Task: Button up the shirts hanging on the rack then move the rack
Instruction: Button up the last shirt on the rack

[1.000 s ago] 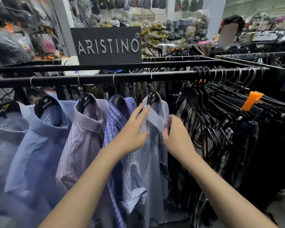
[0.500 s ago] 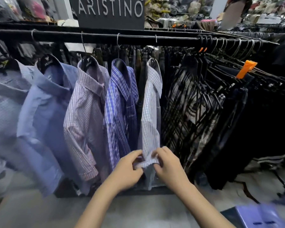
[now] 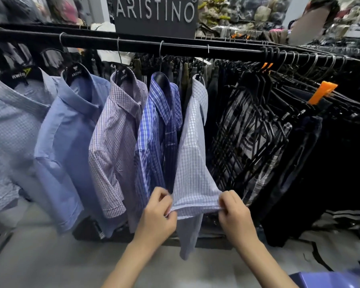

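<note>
Fingers [image 3: 164,199] of both hands pinch white checked shirt [image 3: 192,154] hem, stretched flat; buttoning apparently unfinished, rack [image 3: 133,43] unmoved.

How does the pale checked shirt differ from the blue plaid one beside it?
The pale checked shirt is gripped at its hem by the left hand and right hand; the bright blue plaid shirt hangs loose. Pale shirt: thin dark lines; blue shirt: bold white stripes. Both hang from the black rail.

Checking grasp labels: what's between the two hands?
In the head view, the bottom hem of the white checked shirt spans the gap. The left hand pinches one end and the right hand the other. Nothing else lies between them.
</note>
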{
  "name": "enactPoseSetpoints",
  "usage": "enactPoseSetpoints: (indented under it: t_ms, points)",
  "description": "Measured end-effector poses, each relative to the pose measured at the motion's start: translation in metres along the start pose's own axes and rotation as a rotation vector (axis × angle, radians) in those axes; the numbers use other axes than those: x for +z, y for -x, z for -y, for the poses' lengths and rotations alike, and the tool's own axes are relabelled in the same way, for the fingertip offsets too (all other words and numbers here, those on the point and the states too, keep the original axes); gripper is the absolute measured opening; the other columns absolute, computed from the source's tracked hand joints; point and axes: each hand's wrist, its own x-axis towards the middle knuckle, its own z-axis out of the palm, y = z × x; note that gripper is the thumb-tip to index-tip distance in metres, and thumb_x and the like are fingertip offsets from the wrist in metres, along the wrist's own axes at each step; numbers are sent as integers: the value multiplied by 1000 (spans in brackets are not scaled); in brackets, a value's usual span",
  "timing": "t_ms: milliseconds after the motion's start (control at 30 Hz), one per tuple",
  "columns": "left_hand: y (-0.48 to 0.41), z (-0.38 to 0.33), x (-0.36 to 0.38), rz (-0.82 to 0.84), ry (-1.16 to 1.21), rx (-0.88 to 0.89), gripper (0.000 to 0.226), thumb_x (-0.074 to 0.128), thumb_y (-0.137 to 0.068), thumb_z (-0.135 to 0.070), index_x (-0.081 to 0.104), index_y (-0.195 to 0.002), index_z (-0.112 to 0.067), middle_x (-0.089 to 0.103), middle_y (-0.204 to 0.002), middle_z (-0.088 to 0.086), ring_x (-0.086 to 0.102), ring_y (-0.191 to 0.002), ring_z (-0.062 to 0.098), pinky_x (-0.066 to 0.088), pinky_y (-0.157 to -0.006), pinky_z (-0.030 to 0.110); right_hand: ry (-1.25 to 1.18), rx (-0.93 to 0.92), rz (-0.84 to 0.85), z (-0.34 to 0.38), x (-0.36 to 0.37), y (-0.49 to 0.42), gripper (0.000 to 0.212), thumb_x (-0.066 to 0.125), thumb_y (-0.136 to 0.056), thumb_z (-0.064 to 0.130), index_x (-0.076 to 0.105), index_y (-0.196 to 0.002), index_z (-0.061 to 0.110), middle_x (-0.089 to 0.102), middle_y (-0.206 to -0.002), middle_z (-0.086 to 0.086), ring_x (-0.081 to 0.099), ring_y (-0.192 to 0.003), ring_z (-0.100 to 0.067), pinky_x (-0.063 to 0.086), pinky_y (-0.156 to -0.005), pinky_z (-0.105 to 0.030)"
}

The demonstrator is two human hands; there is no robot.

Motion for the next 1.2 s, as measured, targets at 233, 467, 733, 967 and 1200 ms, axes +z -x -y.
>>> enactPoseSetpoints:
  t_ms: [233, 467, 733, 967, 1200]
  points:
    - [29, -5, 3, 41, 22, 168, 20, 68, -68, -2, 50, -65, -8, 50, -109, 2, 58, -88, 11, 50, -67, 25, -190, 308, -4, 10, 11, 32, 43, 52, -53, -21, 34, -62, 16, 36, -67, 6, 31, -59, -5, 25, -53, -17]
    - [52, -6, 7, 134, 194, 140, 15, 59, -69, 2, 49, -67, -9, 43, -91, -1, 43, -66, 9, 33, -60, 13, -193, 362, -105, 27, 24, 50, 53, 59, -59, -23, 29, -61, 20, 30, -62, 10, 27, -56, -5, 22, -51, -19]
    - [-47, -21, -17, 171, 577, -153, 21, 49, -75, -30, 44, -71, -10, 55, -85, 12, 64, -85, 26, 52, -75, 48, -317, 273, 167, 22, 3, 34, 11, 61, -77, 18, 52, -71, 15, 51, -78, 1, 53, -69, -15, 46, -59, -34]
    - [-165, -72, -27, 196, 339, -217, 38, 58, -81, -57, 39, -82, -24, 58, -84, 6, 63, -78, 26, 54, -70, 46, -413, 463, -33, 37, -45, -77, 28, 47, -89, -1, 50, -101, 25, 62, -103, 4, 65, -87, -6, 53, -80, -34]
    - [-205, -92, -14, 440, -105, -238, 38, 67, -76, -15, 44, -103, -4, 56, -111, 22, 65, -83, 32, 56, -66, 39, 230, 441, 466, 59, -6, -123, 32, 49, -91, 40, 56, -88, 9, 67, -102, -17, 64, -93, -37, 50, -69, -36]
